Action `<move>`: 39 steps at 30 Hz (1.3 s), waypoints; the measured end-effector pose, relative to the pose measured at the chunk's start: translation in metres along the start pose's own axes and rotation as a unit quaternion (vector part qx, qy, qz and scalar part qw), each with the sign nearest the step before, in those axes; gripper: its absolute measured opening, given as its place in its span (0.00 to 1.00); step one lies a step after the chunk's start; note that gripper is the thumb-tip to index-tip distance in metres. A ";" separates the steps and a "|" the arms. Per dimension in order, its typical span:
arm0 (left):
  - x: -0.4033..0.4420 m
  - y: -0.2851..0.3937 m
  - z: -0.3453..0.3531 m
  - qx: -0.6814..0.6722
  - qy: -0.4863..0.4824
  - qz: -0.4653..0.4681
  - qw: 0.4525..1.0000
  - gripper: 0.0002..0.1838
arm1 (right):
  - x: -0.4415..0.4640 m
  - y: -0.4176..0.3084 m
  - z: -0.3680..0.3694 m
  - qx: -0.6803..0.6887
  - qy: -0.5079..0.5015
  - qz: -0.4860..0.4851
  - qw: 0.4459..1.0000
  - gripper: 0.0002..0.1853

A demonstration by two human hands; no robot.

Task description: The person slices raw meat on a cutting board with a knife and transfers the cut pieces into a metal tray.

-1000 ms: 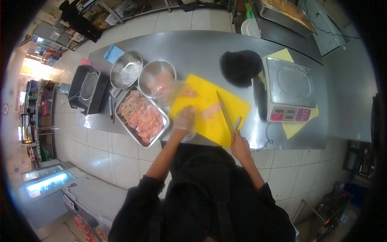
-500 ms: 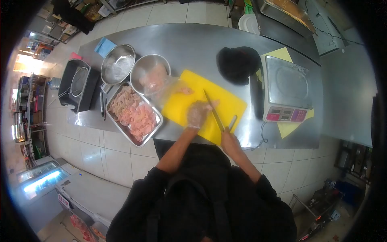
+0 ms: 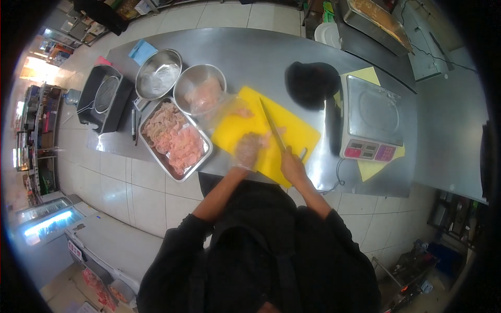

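My right hand (image 3: 293, 167) is closed round the handle of a long knife (image 3: 272, 123), its blade pointing away from me over the yellow cutting board (image 3: 297, 122). My left hand (image 3: 247, 149), in a clear plastic glove, rests on the board left of the blade. Its fingers are bent against a small piece of pale pink raw meat (image 3: 265, 140); the exact grip is blurred. Another bit of meat (image 3: 243, 112) lies toward the board's far left, beside a clear plastic bag (image 3: 219, 112) that hangs from a steel bowl (image 3: 223, 78) holding more meat.
Left of the board is a steel tray (image 3: 207, 152) heaped with meat strips. Beyond stand a second steel bowl (image 3: 159, 75) and a dark bin (image 3: 107, 122) with a strainer. On the right are a black cap (image 3: 311, 85) and a weighing scale (image 3: 371, 112). A white-handled tool (image 3: 302, 153) lies by my right hand.
The knife and my right hand have moved away from my body, sliding forward across the board. My left hand has shifted a little left. The whole view has tilted slightly.
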State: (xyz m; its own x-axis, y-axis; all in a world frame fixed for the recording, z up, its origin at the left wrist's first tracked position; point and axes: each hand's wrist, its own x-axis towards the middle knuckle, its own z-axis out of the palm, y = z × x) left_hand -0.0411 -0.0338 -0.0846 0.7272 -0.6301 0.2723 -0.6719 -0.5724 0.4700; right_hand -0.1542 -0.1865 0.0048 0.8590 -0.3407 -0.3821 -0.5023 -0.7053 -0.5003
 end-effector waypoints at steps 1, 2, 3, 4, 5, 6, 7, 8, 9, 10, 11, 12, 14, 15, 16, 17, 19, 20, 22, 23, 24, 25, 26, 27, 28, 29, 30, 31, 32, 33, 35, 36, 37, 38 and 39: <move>-0.001 0.002 -0.007 0.030 -0.011 -0.023 0.999 0.06 | -0.009 0.005 -0.001 -0.009 -0.016 0.014 1.000 0.15; 0.001 0.008 -0.018 0.059 -0.022 -0.046 0.997 0.05 | -0.018 0.007 -0.005 -0.019 -0.031 0.028 0.999 0.16; 0.005 0.013 -0.028 0.061 -0.019 -0.048 0.997 0.05 | -0.026 0.010 -0.009 -0.020 -0.032 0.024 0.999 0.16; 0.012 0.021 -0.043 0.085 -0.076 -0.049 0.992 0.05 | -0.034 0.009 -0.016 -0.022 -0.043 0.038 0.998 0.16; 0.018 0.026 -0.052 0.109 -0.134 -0.048 0.984 0.05 | -0.040 0.010 -0.020 -0.024 -0.053 0.053 0.997 0.16; 0.015 0.018 -0.038 0.112 -0.134 -0.047 0.984 0.05 | -0.044 0.014 -0.020 -0.021 -0.052 0.052 0.997 0.16; 0.009 0.003 -0.009 -0.034 -0.096 -0.073 0.992 0.05 | -0.046 0.019 -0.019 0.004 -0.036 0.076 0.996 0.15; 0.012 0.002 -0.002 -0.107 -0.079 -0.085 0.987 0.05 | -0.047 0.024 -0.020 0.029 -0.019 0.101 0.994 0.15; 0.016 0.001 0.005 -0.180 -0.060 -0.095 0.977 0.05 | -0.049 0.027 -0.020 0.043 -0.003 0.117 0.992 0.14; 0.026 0.011 -0.006 -0.314 -0.053 -0.114 0.941 0.07 | -0.053 0.026 -0.024 0.046 -0.002 0.120 0.992 0.14; 0.034 0.023 -0.018 -0.442 -0.047 -0.131 0.886 0.08 | -0.057 0.022 -0.033 0.081 0.020 0.110 0.990 0.14; 0.043 0.038 -0.032 -0.442 -0.052 -0.128 0.886 0.08 | -0.060 0.022 -0.039 0.115 0.043 0.100 0.987 0.14; 0.057 0.061 -0.050 -0.615 -0.100 -0.236 0.746 0.10 | -0.064 0.025 -0.040 0.121 0.066 0.098 0.986 0.14; 0.051 0.054 -0.033 -0.616 -0.106 -0.234 0.745 0.10 | -0.066 0.024 -0.041 0.140 0.075 0.094 0.983 0.14; 0.039 0.034 -0.001 -0.604 -0.107 -0.198 0.764 0.12 | -0.067 0.021 -0.042 0.159 0.083 0.089 0.980 0.15; 0.036 0.031 0.002 -0.598 -0.110 -0.181 0.773 0.13 | -0.067 0.018 -0.040 0.162 0.085 0.093 0.979 0.15; 0.038 0.040 -0.016 -0.543 -0.145 -0.210 0.800 0.13 | -0.066 0.014 -0.036 0.128 0.046 0.097 0.986 0.18; 0.044 0.049 -0.033 -0.490 -0.178 -0.255 0.814 0.13 | -0.066 0.015 -0.033 0.131 0.047 0.100 0.985 0.18; 0.045 0.054 -0.049 -0.404 -0.174 -0.252 0.862 0.13 | -0.066 0.018 -0.023 0.049 -0.022 0.080 0.995 0.21; 0.045 0.052 -0.055 -0.315 -0.161 -0.245 0.903 0.12 | -0.066 0.019 -0.020 0.049 -0.025 0.076 0.996 0.21; 0.041 0.042 -0.052 -0.312 -0.158 -0.248 0.903 0.12 | -0.067 0.021 -0.017 0.052 -0.020 0.088 0.995 0.21; 0.032 0.026 -0.040 -0.278 -0.152 -0.245 0.916 0.12 | -0.066 0.022 -0.016 0.054 -0.016 0.100 0.993 0.21; 0.022 0.010 -0.028 -0.245 -0.146 -0.241 0.928 0.12 | -0.065 0.021 -0.017 0.053 -0.020 0.096 0.994 0.21; 0.010 -0.005 -0.017 -0.243 -0.144 -0.245 0.927 0.12 | -0.065 0.021 -0.018 0.042 -0.015 0.098 0.994 0.21; 0.003 -0.010 -0.016 -0.227 -0.105 -0.255 0.934 0.12 | -0.065 0.020 -0.019 0.032 -0.010 0.101 0.994 0.21; -0.003 -0.016 -0.017 -0.209 -0.067 -0.263 0.940 0.12 | -0.064 0.021 -0.018 0.033 -0.011 0.100 0.994 0.21; -0.010 -0.023 -0.018 -0.208 -0.067 -0.263 0.940 0.12 | -0.062 0.023 -0.016 0.041 -0.012 0.104 0.994 0.21; -0.003 -0.012 -0.042 -0.203 -0.074 -0.302 0.928 0.11 | -0.061 0.024 -0.016 0.048 -0.012 0.108 0.993 0.21; 0.000 -0.007 -0.054 -0.198 -0.080 -0.341 0.915 0.10 | -0.060 0.024 -0.017 0.047 -0.013 0.107 0.993 0.21; -0.001 -0.008 -0.053 -0.198 -0.079 -0.342 0.915 0.10 | -0.060 0.024 -0.018 0.046 -0.005 0.117 0.992 0.21; 0.000 -0.006 -0.053 -0.104 -0.026 -0.166 0.980 0.10 | -0.058 0.024 -0.019 0.042 -0.002 0.124 0.991 0.20; 0.000 -0.004 -0.051 -0.069 -0.005 -0.107 0.992 0.11 | -0.056 0.025 -0.019 0.052 -0.006 0.129 0.990 0.20; 0.019 0.024 -0.064 -0.039 -0.022 -0.021 0.999 0.11 | -0.056 0.025 -0.019 0.061 -0.009 0.134 0.989 0.20; 0.032 0.043 -0.066 -0.010 -0.038 0.068 0.997 0.12 | -0.057 0.020 -0.020 0.059 -0.011 0.133 0.989 0.20; 0.023 0.035 -0.030 -0.011 -0.037 0.066 0.997 0.12 | -0.058 0.012 -0.023 0.053 -0.016 0.117 0.992 0.20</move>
State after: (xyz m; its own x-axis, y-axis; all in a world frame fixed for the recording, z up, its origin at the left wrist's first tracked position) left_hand -0.0439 -0.0522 -0.0368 0.6201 -0.7367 0.2696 -0.7569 -0.4715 0.4525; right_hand -0.2081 -0.1891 0.0389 0.7148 -0.4666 -0.5208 -0.6968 -0.5389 -0.4734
